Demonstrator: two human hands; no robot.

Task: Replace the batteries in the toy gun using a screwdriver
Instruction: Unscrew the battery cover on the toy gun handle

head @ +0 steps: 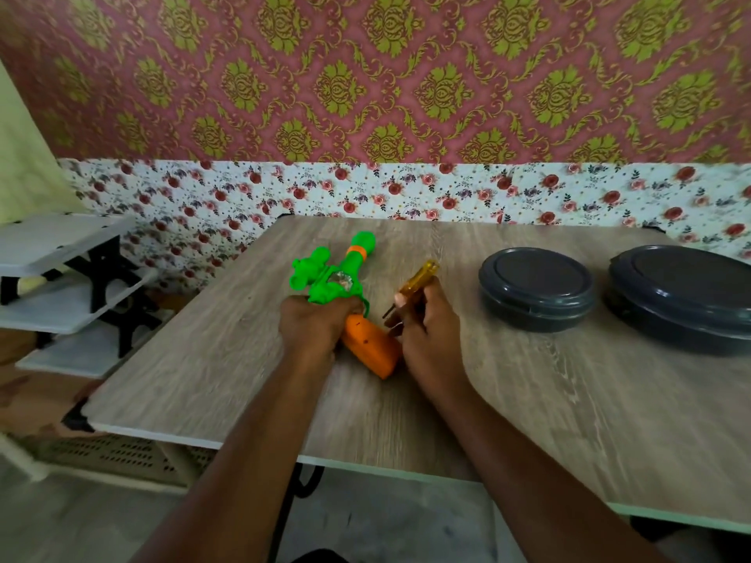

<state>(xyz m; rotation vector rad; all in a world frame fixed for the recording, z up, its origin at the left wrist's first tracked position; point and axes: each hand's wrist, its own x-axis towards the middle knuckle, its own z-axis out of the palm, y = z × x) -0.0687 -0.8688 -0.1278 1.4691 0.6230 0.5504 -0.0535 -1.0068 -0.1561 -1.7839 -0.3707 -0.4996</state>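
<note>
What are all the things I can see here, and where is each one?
toy gun: one, green with an orange grip, lying on the table near its left side, barrel pointing away
screwdriver: one, yellow see-through handle, dark shaft angled down toward the orange grip
round lidded containers: two, dark grey, on the right of the table, one partly cut off by the picture edge
table: one, pale wood grain
shelf: one, white boards on black brackets, at far left
basket: one, beige, under the table's left corner
left hand: one, pressing down on the toy gun
right hand: one, holding the screwdriver
</note>
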